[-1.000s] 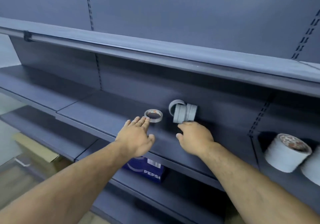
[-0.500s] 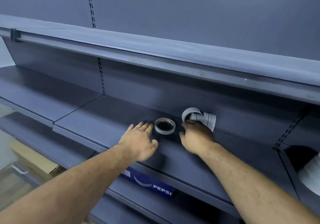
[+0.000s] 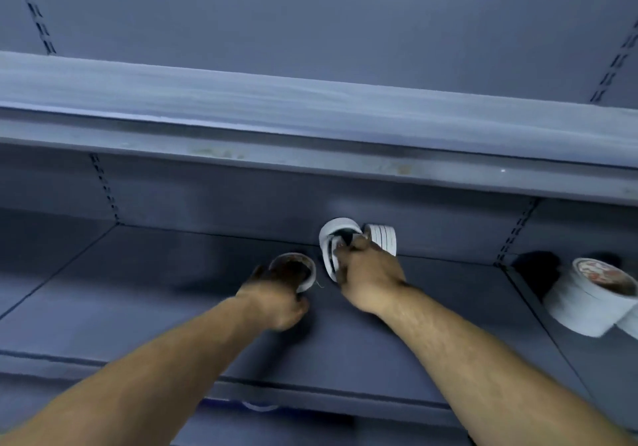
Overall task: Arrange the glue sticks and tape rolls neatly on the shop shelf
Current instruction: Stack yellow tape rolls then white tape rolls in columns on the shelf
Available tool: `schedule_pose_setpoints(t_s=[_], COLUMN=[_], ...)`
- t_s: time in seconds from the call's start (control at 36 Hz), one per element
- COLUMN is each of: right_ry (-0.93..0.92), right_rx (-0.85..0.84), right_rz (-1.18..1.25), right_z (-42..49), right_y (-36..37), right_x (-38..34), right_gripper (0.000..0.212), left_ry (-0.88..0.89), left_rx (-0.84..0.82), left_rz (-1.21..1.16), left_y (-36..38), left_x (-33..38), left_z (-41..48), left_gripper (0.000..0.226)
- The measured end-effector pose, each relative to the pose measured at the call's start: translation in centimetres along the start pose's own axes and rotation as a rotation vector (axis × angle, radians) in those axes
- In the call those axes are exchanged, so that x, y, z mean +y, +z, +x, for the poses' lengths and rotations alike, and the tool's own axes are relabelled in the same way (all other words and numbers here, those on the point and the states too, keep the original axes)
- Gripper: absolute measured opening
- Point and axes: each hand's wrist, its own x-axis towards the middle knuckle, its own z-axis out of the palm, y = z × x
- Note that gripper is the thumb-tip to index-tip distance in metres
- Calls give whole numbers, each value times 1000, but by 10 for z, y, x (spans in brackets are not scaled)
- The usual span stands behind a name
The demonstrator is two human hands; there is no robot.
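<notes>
Tape rolls (image 3: pixel 381 240) stand at shelf (image 3: pixel 138 290) back, right hand (image 3: pixel 369 273) fingers pinching the end roll (image 3: pixel 324 245). At nine o'clock left hand (image 3: pixel 276 299) fingers curl round a flat roll (image 3: pixel 308 276). Big rolls (image 3: pixel 587 300) sit at three o'clock; upper shelf (image 3: pixel 310 128) overhangs.

Plenty of bare shelf (image 3: pixel 138 290) left of the small roll (image 3: pixel 308 274) — easy to slide in there. The upper shelf (image 3: pixel 310 124) hangs low overhead, so I've little height. Standing rolls (image 3: pixel 383 238) block the back middle, and big rolls (image 3: pixel 583 307) crowd the right bay.
</notes>
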Motion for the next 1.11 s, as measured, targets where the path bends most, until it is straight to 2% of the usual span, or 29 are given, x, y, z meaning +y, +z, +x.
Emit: schedule_pose_setpoints(t_s=[0.11,0.19,0.28,0.36,0.44,0.53,0.56,0.61,0.69,0.83,0.89,0.97,1.11], right_ry=[46,128,165,201,196,171,157,125,86,78,86,100,86], right_rx=[-57,-123,-152,-232,-317,-315,-314,-329,-335,-364,-351,-338,-336], right_rz=[80,99,100,77,53,-6,-30,-77,-115,-128,-134,-123,-99], right_z=[-3,-4,0,2,2,3,4,5,8,12,14,16,16], right_y=[1,5,10,16,22,21,20,18,18,21,23,23,24], right_x=[-20,-30,-40,-50,-58,-64,-65,-69,-72,-75,-76,-77,-76], right_gripper=[29,38,51,55,58,44,39,37,34,1,13,17,5], left_ry=[85,144,129,108,111,109,101,101,113,119,105,99,99], left_rx=[61,121,113,109,80,58,42,9,-24,-21,-15,-7,6], left_rz=[87,126,119,90,70,55,58,82,126,161,159,149,159], left_y=[-3,-7,-9,-6,-5,-7,-8,-11,-16,-18,-18,-16,-12], left_x=[-17,-28,-39,-54,-66,-76,-78,-81,-83,-84,-84,-84,-83], left_z=[4,1,2,5,7,4,3,2,1,0,1,3,3], left_gripper=[53,37,18,7,9,5,9,18,19,12,13,15,16])
